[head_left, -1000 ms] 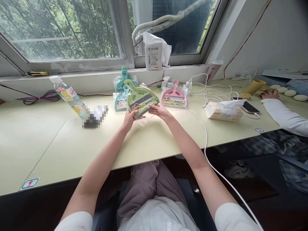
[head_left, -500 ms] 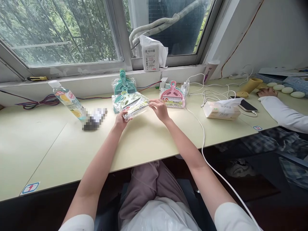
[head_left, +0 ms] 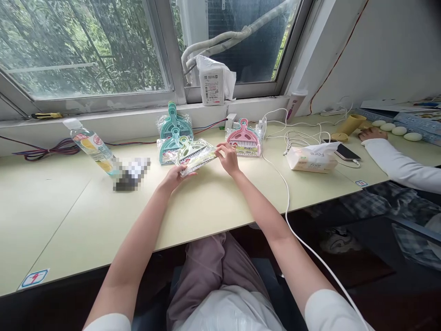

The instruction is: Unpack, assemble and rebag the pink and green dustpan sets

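Both my hands hold a green mini dustpan-and-brush set (head_left: 195,154) wrapped in clear plastic, low over the pale yellow-green desk (head_left: 213,202). My left hand (head_left: 174,175) grips its near left corner. My right hand (head_left: 226,157) pinches its right edge. Just behind it lies a teal set (head_left: 168,148), and a further teal set (head_left: 174,122) leans against the window ledge. A pink set (head_left: 244,139) lies on the desk to the right of my right hand.
A tilted drink bottle (head_left: 90,145) and a blurred object (head_left: 131,172) lie at left. White cables (head_left: 287,184), a tissue pack (head_left: 312,158), a phone (head_left: 346,151) and a white box on the sill (head_left: 212,85) sit to the right. Another person's sleeve (head_left: 396,165) rests at far right.
I have lowered the green set from raised and upright to nearly flat near the desk, further forward beside the teal set. The camera view has shifted slightly.
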`<state>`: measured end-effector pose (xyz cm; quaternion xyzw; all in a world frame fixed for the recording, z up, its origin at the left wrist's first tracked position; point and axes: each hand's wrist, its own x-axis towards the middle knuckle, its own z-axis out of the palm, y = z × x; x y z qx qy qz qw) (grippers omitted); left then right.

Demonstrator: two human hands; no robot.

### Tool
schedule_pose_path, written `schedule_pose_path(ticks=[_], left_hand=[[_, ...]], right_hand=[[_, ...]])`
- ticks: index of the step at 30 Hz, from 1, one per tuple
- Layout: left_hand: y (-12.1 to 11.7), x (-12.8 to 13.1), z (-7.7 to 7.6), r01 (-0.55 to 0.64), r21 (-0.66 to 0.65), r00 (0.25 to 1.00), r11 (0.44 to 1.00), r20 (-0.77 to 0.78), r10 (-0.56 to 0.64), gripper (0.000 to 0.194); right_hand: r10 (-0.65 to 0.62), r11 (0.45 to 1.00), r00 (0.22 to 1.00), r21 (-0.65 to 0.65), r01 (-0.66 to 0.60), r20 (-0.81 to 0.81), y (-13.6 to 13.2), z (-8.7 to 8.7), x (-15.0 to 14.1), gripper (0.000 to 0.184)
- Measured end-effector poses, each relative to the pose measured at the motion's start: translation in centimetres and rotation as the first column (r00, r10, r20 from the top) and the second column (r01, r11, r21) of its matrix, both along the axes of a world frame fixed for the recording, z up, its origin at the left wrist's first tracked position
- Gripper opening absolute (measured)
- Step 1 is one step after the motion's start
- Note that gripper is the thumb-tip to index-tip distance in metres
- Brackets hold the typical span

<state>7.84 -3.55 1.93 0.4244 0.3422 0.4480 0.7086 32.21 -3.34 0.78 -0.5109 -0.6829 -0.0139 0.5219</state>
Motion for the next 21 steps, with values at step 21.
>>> schedule_pose_path(ticks=[21], left_hand=[[-1.9, 2.0, 0.6, -0.064, 0.231, 0.992, 0.971, -0.095, 0.088, 0.078]], right_hand=[[-0.030, 0.942, 0.859, -0.301, -0.147, -0.512, 2.0, -2.1, 0.4, 0.034]])
